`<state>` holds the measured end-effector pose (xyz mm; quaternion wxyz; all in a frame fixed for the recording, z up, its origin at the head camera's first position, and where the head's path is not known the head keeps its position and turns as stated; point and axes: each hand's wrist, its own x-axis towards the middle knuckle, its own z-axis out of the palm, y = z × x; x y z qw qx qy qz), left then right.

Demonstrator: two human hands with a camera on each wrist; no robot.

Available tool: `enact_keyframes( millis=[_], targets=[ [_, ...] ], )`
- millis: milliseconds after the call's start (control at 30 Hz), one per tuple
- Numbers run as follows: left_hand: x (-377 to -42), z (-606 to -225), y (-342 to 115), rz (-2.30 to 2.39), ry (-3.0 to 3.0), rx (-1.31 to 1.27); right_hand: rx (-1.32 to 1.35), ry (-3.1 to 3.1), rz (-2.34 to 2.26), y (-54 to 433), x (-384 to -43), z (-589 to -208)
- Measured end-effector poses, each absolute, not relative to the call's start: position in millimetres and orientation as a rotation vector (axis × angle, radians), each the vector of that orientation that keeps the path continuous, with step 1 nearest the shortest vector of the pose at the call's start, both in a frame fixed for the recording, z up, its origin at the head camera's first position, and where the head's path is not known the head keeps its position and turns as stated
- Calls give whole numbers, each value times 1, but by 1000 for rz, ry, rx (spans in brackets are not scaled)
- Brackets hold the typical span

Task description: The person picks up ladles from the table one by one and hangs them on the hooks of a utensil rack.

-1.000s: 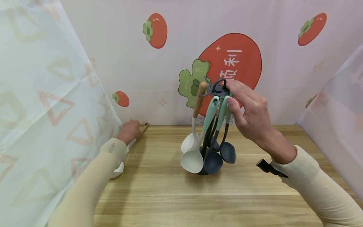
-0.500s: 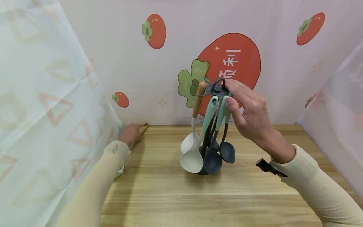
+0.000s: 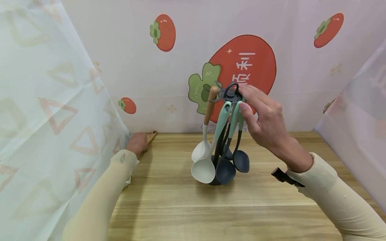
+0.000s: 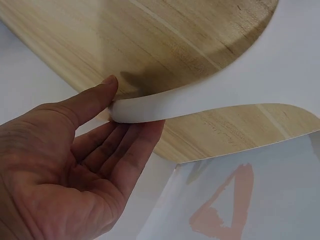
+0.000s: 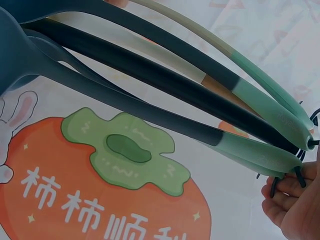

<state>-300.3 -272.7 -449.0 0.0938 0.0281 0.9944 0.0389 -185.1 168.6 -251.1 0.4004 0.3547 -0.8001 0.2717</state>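
Note:
Along the left edge of the table, my left hand (image 3: 137,143) pinches a white kitchen utensil with a wooden handle (image 3: 152,136). In the left wrist view, thumb and fingers meet at the end of its curved white neck (image 4: 150,106); the utensil's exact kind is unclear. My right hand (image 3: 266,117) holds the edge of a dark rotating utensil rack (image 3: 230,96) at its top, the thumb against a mint-green handle. From the rack hang a pale ladle (image 3: 204,170), several dark utensils with mint handles, such as a dark ladle (image 3: 226,172), and a white utensil (image 3: 201,151) with a wooden handle.
The wooden table (image 3: 187,214) is bounded by a patterned white cloth (image 3: 135,60) behind and a cloth (image 3: 69,134) close beside my left arm. Another cloth (image 3: 352,110) stands at the right. The rack stands near the table's middle.
My left forearm has shifted slightly right and forward, and its sleeve now hides more of the white utensil. The right hand and the rack stay nearly as they were.

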Motion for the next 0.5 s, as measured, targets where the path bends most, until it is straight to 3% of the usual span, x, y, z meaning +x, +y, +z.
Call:
enact_keyframes(
  millis=[500],
  targets=[
    [-299,-455,-272,111,2973,109,895,-2000,701,169,-187,-252]
  ],
)
